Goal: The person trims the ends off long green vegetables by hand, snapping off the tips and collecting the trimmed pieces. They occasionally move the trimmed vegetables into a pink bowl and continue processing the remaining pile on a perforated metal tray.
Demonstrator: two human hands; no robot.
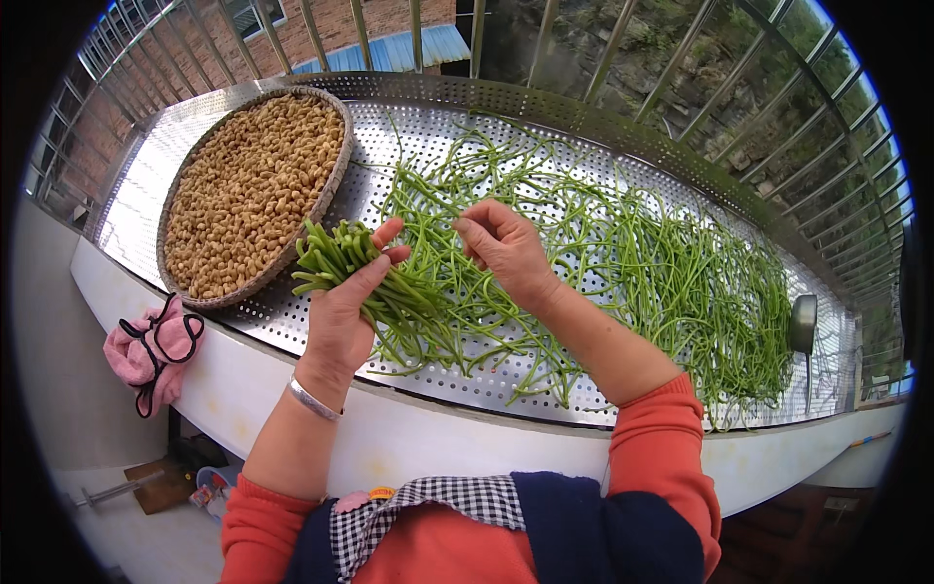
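My left hand (349, 310) holds a thick bundle of long green vegetable stems (408, 292), thumb across the top and fingertips showing on the far side. The bundle's blunt ends point up and left, beside the peanut basket. To the right, my right hand (507, 252) has thumb and index finger pinched at the end of a single green stem (430, 196). Beneath both hands, many loose stems (678, 292) lie tangled on a perforated metal sheet (372, 139), densest toward the right.
A round woven basket (349, 139) full of unshelled peanuts (255, 193) stands on the left. A pink cloth with black trim (164, 350) hangs over the white ledge (430, 431). A metal ladle (803, 325) lies far right. Metal railings (540, 44) line the far side.
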